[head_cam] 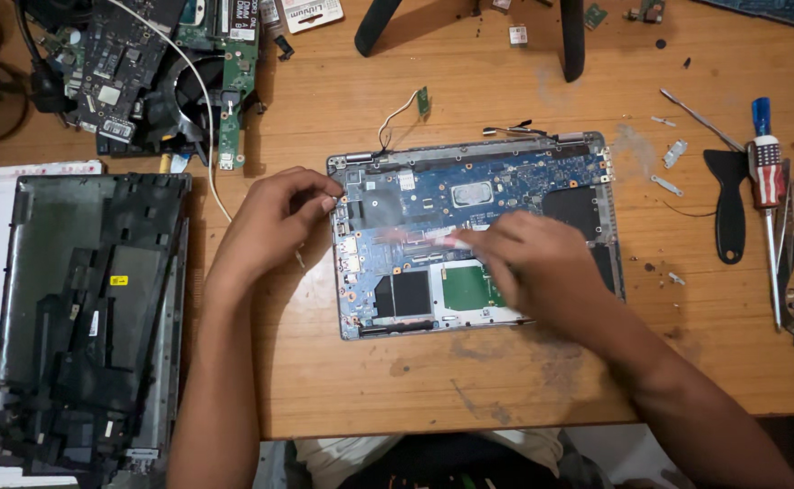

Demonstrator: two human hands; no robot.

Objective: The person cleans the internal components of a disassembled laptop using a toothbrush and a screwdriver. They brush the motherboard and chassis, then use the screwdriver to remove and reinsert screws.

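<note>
On laptop base — both hands

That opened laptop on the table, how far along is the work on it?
Done: the laptop base lies open with its blue circuit board bare, and a separate dark cover sits at the left. In hand: the left hand steadies the base's left edge while the right hand works over the board with a small light-tipped thing, blurred. Left: the board still sits in the base; a screwdriver lies unused.

Opened laptop base, blue motherboard exposed, flat on table centre; small white tool above board
</note>
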